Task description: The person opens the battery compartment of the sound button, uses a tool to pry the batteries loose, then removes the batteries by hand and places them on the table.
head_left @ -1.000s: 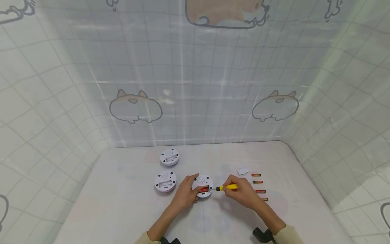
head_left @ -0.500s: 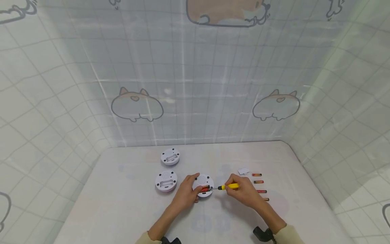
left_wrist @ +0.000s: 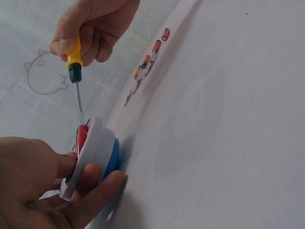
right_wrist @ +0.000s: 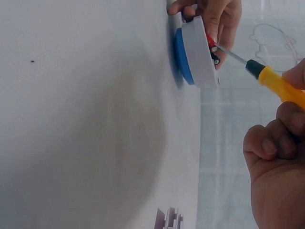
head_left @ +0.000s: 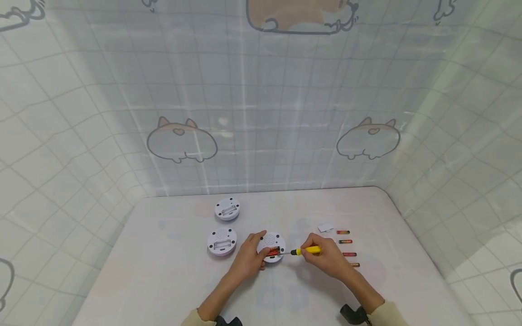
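A round white device (head_left: 270,238) with a speaker grille and black feet lies underside up on the table; the wrist views show its blue lower part (right_wrist: 182,57). My left hand (head_left: 246,260) grips it by the left side, thumb on the red batteries (head_left: 272,253) in its battery compartment. In my right hand (head_left: 326,256) is a yellow screwdriver (head_left: 313,249) with a black collar, pinched between thumb and fingers. Its metal shaft (left_wrist: 79,100) slants toward the device, the tip right at the battery ends. My left thumb hides part of the batteries.
Two similar white devices, one nearer (head_left: 222,240) and one farther (head_left: 227,209), stand on the left with battery compartments uncovered. Several loose batteries (head_left: 345,242) form a column on the right. Small white covers (head_left: 325,227) lie beside them. A grid-patterned curtain (head_left: 261,149) surrounds the table.
The screwdriver handle and right hand have shifted slightly right, with the tip staying at the battery ends. The left hand and device hold their place.
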Demonstrator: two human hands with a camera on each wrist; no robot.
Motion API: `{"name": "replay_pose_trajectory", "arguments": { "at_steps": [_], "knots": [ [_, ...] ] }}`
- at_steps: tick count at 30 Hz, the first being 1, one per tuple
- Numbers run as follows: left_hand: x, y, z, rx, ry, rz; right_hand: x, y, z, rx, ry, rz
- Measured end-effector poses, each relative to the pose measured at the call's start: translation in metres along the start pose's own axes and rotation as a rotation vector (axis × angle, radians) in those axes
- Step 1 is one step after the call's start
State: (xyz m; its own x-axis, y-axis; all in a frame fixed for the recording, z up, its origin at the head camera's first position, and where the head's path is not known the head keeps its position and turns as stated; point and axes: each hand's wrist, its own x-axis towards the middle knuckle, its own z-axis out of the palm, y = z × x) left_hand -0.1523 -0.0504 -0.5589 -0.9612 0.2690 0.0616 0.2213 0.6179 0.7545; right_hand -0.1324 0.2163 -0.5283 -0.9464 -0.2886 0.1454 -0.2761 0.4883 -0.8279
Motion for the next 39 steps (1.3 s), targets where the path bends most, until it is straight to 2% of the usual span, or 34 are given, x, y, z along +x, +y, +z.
{"name": "replay_pose_trajectory", "arguments": {
  "at_steps": [3,5,10,14,16,21,26,29,34,39],
  "knots": [
    [-0.001,0.001,0.001,-0.010,-0.001,0.003,-0.003,0.003,-0.001,0.003,0.001,-0.016],
    [-0.002,0.002,0.002,-0.028,-0.010,-0.005,-0.006,0.006,-0.001,-0.006,0.031,-0.009],
    [-0.001,0.003,0.002,-0.023,-0.024,-0.010,-0.013,0.017,-0.004,-0.052,0.114,0.071],
    [-0.001,0.003,0.000,0.016,-0.009,0.022,-0.016,0.024,-0.003,-0.143,0.077,0.149],
    [-0.001,0.004,-0.001,0.021,-0.012,0.019,-0.017,0.028,-0.002,-0.193,0.047,0.186],
    [-0.001,0.004,-0.002,0.024,-0.017,0.024,-0.020,0.036,0.001,-0.215,-0.008,0.220],
    [-0.002,0.005,-0.003,0.037,-0.007,0.027,-0.020,0.037,0.003,-0.200,0.023,0.244],
    [-0.003,0.005,-0.003,0.008,-0.019,0.004,-0.019,0.037,0.006,-0.211,0.045,0.285],
    [-0.002,0.004,-0.003,-0.019,-0.027,-0.012,-0.015,0.038,0.010,-0.254,0.066,0.353],
    [-0.001,0.003,-0.003,0.003,-0.020,-0.010,-0.010,0.041,0.015,-0.350,0.046,0.349]
  ]
}}
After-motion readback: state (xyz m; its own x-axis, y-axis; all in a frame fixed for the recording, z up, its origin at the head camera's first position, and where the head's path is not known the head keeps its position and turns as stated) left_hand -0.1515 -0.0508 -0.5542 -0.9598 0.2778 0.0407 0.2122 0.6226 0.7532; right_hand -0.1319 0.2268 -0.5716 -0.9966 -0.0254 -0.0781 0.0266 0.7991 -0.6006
